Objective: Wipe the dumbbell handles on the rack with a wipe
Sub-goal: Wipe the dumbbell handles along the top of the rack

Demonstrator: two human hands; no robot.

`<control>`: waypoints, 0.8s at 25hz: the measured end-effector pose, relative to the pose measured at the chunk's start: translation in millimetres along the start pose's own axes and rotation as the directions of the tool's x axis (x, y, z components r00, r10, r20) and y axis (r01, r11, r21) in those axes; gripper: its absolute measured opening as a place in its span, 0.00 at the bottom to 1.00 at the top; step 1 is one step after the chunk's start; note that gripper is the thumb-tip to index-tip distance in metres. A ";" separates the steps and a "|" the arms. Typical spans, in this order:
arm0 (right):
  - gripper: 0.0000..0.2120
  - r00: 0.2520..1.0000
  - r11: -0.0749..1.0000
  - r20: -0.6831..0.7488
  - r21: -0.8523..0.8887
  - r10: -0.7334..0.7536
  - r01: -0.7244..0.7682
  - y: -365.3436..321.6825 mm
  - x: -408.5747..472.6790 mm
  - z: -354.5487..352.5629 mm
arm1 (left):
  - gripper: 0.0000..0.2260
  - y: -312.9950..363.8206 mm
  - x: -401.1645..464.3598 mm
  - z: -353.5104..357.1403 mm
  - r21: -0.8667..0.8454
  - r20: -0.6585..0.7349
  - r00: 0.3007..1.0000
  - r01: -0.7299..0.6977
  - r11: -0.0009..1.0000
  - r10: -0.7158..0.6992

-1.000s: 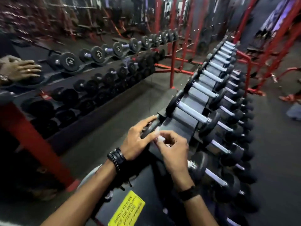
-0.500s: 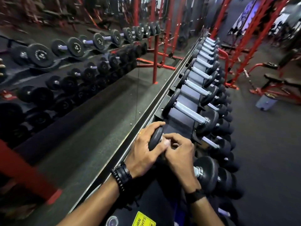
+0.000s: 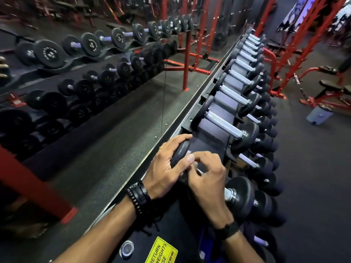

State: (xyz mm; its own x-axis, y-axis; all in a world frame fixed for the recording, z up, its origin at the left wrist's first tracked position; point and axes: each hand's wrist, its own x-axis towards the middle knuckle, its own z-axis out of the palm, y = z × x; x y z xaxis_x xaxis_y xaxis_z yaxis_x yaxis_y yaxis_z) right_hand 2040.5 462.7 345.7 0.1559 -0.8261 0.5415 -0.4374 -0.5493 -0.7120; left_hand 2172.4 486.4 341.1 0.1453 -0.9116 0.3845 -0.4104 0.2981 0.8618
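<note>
Rack: the black steel dumbbell rack (image 3: 214, 143) runs from the near bottom edge to the far upper right, flush against a wall mirror (image 3: 114, 103) on its left.
Worked dumbbell: the nearest black round-headed dumbbell with a chrome handle (image 3: 241, 201) lies across the top tier; both hands cover most of its handle.
Left hand: the left hand (image 3: 167, 168) grips the dumbbell's mirror-side head, fingers curled over its rim, thumb pressed toward the handle.
Right hand: the right hand (image 3: 209, 177) is curled over the handle, fingertips bent down onto it.
Wipe: a small pale wipe (image 3: 194, 164) shows between thumb and fingers; whether the right hand pinches it cannot be told.
Next dumbbell: a second black dumbbell with a knurled chrome handle (image 3: 225, 126) sits just beyond, handle fully exposed.
Count: at least eight dumbbells on the top tier; further ones blur together. Lower tiers hold smaller dumbbells, count unclear.
Surroundings: a yellow printed warning label (image 3: 161, 251) on the rack's near end; red steel frames (image 3: 296, 40) and a grey bin (image 3: 320, 114) to the right.
Open room: dark rubber floor (image 3: 313, 177) lies open along the rack's right edge.
</note>
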 end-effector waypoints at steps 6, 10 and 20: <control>0.10 0.998 0.997 -0.036 0.051 0.059 -0.057 -2.4 -0.3 4.8 | 0.24 -0.4 -2.3 0.3 -0.019 -0.005 1.000 0.011 1.000 -0.011; 0.07 0.991 0.989 -0.033 0.072 0.132 -0.129 2.3 6.7 7.6 | 0.23 -0.4 -0.8 0.9 -0.028 0.001 1.000 0.015 0.999 -0.015; 0.07 0.960 0.963 0.090 0.025 0.265 -0.268 9.2 21.3 10.3 | 0.22 -1.7 -0.9 0.0 -0.061 0.005 1.000 0.001 0.998 -0.001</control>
State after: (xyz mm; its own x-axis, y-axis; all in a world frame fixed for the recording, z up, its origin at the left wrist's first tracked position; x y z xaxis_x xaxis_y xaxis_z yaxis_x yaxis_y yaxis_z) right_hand 2048.9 438.7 346.0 0.1135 -0.9499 0.2911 -0.4406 -0.3108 -0.8422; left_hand 2173.0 486.7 339.3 0.1411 -0.9133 0.3822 -0.3541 0.3139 0.8809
